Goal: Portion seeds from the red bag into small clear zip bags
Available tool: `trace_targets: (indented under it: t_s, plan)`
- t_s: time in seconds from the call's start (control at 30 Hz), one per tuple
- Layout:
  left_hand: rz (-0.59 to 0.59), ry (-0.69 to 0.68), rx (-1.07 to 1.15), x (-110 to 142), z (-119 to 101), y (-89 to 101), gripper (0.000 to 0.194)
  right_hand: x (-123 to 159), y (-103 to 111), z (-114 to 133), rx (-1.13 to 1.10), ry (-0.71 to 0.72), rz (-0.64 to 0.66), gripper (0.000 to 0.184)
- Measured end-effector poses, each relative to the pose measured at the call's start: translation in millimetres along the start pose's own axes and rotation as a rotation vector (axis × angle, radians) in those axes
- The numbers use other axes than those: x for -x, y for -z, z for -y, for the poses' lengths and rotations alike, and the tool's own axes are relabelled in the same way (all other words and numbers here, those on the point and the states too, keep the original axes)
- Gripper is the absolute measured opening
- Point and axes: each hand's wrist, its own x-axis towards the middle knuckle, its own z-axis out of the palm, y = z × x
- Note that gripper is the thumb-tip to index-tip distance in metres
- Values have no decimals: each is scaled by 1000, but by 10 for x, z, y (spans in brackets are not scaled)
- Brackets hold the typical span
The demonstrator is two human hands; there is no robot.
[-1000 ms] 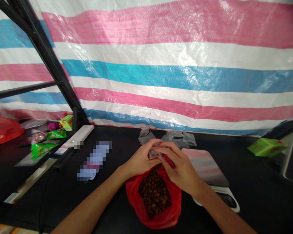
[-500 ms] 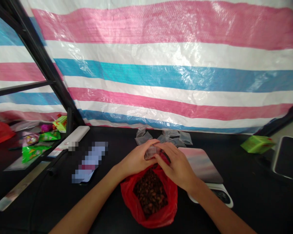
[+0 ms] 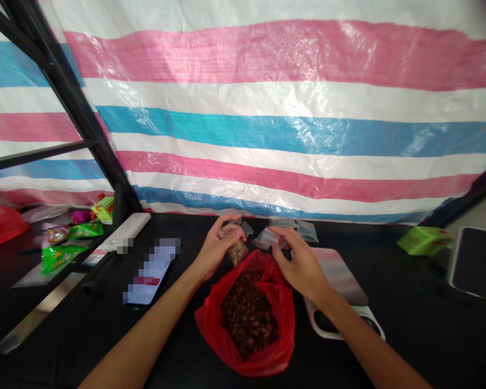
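Observation:
My left hand (image 3: 214,247) is closed around the top of a small clear plastic bag (image 3: 238,253) with brown bits in its lower part. It holds this bag just above the far rim of a red plastic bag (image 3: 210,319). The red bag stands open and contains many small dark brown pieces (image 3: 249,316). My right hand (image 3: 302,262) is at the red bag's far right side, thumb and forefinger apart. Its fingertips are beside a small clear bag (image 3: 265,237) on the black table; whether they touch it is unclear.
More small clear bags (image 3: 306,231) lie at the back. A kitchen scale (image 3: 338,275) sits under my right forearm. Left are a phone (image 3: 152,275), a white power strip (image 3: 133,224) and green packets (image 3: 60,256). Right are a green box (image 3: 423,240) and a dark-screened device (image 3: 480,265).
My hands, together over the red bag's far rim before, have separated. The left has moved left with the small filled bag; the right has drawn slightly right with its fingers apart.

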Motion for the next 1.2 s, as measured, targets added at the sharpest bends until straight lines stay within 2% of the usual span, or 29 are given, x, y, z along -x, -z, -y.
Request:
trace_targets:
  t_s: [0.1, 0.27, 0.43, 0.57, 0.67, 0.83, 1.03, 1.2]
  plan:
    - [8, 37, 121, -21, 19, -3, 48, -3, 5, -4, -2, 29, -30, 36]
    - [112, 15, 0, 0, -19, 14, 50, 17, 16, -51, 171, 27, 7, 35]
    - [140, -124, -473, 62, -80, 26, 54, -5, 48, -61, 173, 52, -1, 35]
    - [179, -356, -871, 162, -277, -5, 53, -4, 101, 52, 69, 163, -101, 40]
    - [282, -484, -1109, 237, -417, -50, 48, 39, 150, 157, 14, 237, -211, 41]
    - [505, -451, -1335, 278, -411, -83, 73, 87, 199, 226, 16, 316, -343, 39]
    - [564, -361, -1433, 270, -340, -58, 86, 59, 191, 189, -1, 301, -337, 40]
    - [594, -339, -1475, 283, -415, -114, 82, 68, 201, 189, -9, 297, -326, 44]
